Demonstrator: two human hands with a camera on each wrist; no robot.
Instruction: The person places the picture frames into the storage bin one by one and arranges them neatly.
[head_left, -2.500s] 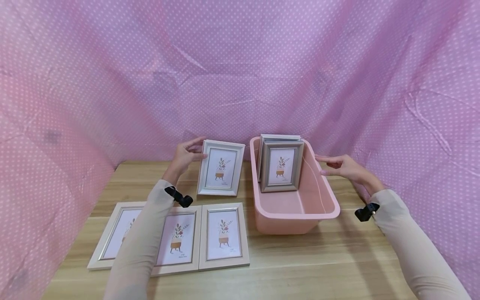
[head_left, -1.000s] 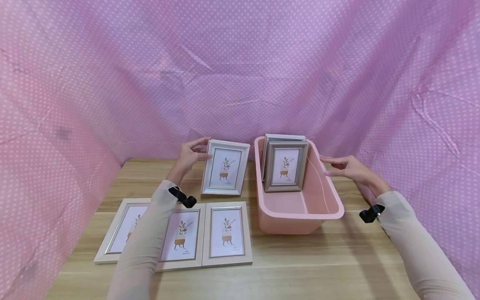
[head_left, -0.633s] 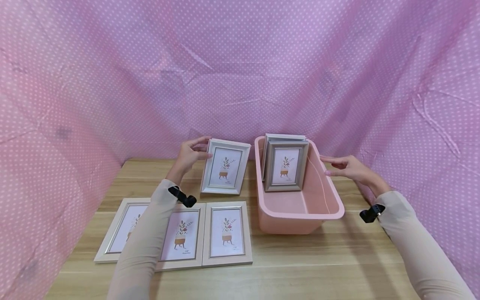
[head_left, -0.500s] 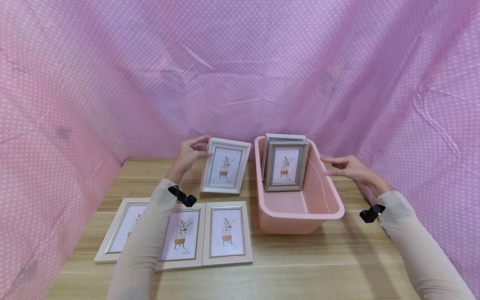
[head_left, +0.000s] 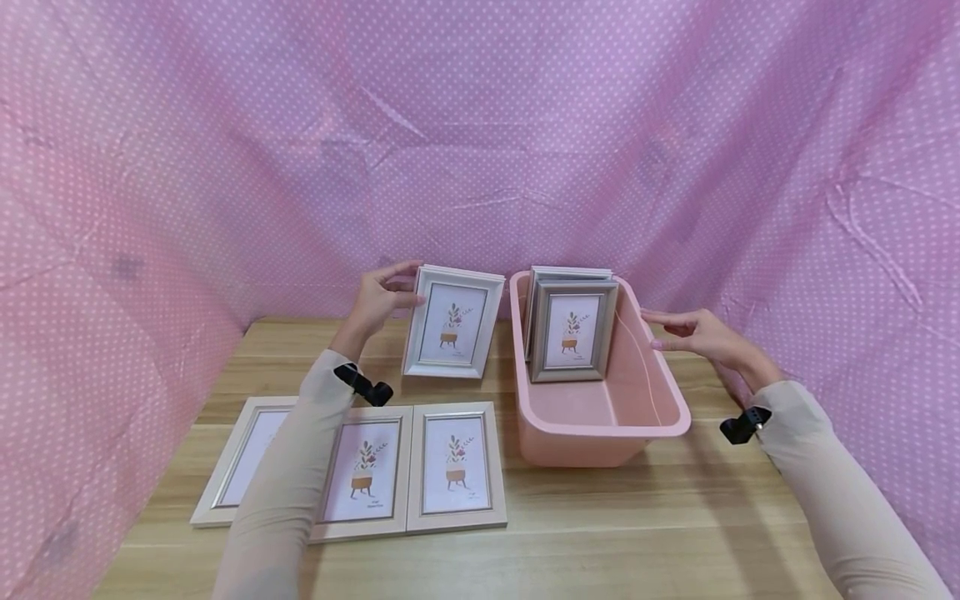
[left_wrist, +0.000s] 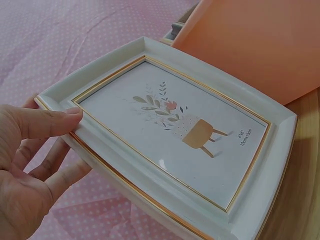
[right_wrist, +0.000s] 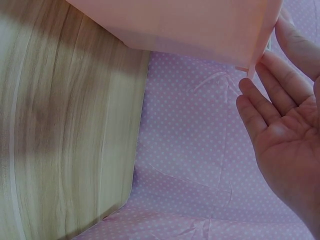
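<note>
My left hand (head_left: 372, 307) holds a white picture frame (head_left: 453, 325) by its upper left edge. The left wrist view shows the thumb on the front of its gold-lined border and the other fingers behind; the card inside has a potted-plant drawing. The frame is tilted back, left of a pink plastic bin (head_left: 600, 432). A doubled top edge hints at more than one frame, but I cannot tell. Beside the bin's right rim, my right hand (head_left: 697, 333) touches the outer edge with fairly straight fingers; in the right wrist view its palm (right_wrist: 290, 145) faces the camera.
A taupe picture frame (head_left: 537, 367) stands inside the bin at the back left, with lighter frames (head_left: 572, 271) behind it. Cream frames (head_left: 495, 492) lie face up along the front left of the wooden table (head_left: 637, 533), partly under my left sleeve. A polka-dot curtain (head_left: 480, 150) hangs behind.
The white picture frame has risen slightly and shifted away from me with my left hand. My right hand stays at the bin's rim. The whole view shifted a little earlier.
</note>
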